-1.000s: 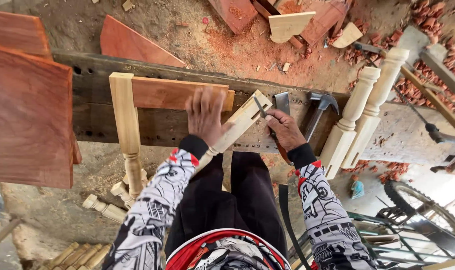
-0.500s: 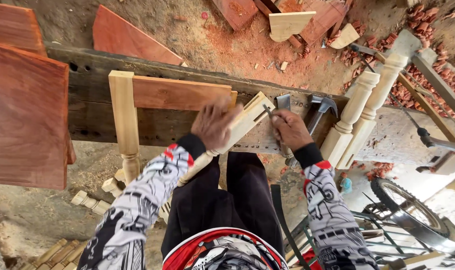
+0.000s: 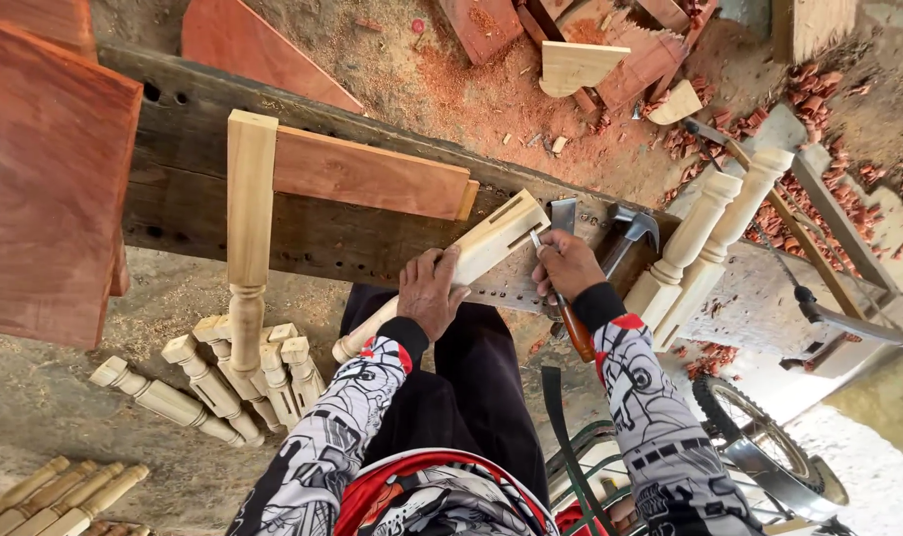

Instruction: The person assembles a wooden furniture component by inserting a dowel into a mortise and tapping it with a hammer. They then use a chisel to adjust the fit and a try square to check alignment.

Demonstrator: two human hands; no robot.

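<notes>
Your left hand clamped the pale turned leg on the bench edge. Your right hand gripped a chisel at its slotted end, hammer at three o'clock, crowding that side.

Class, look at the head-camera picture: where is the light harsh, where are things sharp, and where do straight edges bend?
Head view: even daylight, with glare washing out the ground at lower right; the left hand, the right hand and the pale wooden leg are sharp; the dark beam bows near the frame edge, a wide-lens distortion.
</notes>
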